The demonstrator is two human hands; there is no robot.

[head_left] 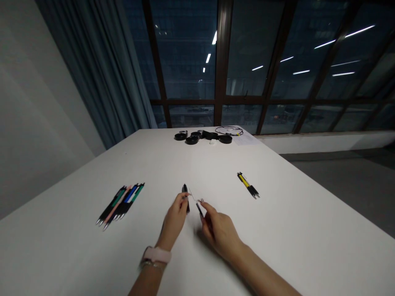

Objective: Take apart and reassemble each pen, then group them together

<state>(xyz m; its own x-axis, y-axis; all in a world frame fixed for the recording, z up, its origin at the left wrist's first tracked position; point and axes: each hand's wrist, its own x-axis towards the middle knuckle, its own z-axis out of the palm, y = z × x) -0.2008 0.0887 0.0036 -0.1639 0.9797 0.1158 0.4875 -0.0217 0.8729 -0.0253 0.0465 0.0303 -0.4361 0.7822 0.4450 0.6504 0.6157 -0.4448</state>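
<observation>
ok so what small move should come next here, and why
Perhaps ease the slim white-and-black piece aside with the right hand: that hand's fingers are on it, and it slants close beside the dark pen at the left hand.

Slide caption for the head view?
Left hand at a dark pen, right hand at a slim piece, more pens on either side.

The left hand (175,213) grips a dark pen (184,188); the right hand (221,232) holds a slim white-and-black stick (199,208) just beside it. On the white table (166,162), pens (121,205) lie leftward, yellow-and-black ones (247,183) rightward.
</observation>
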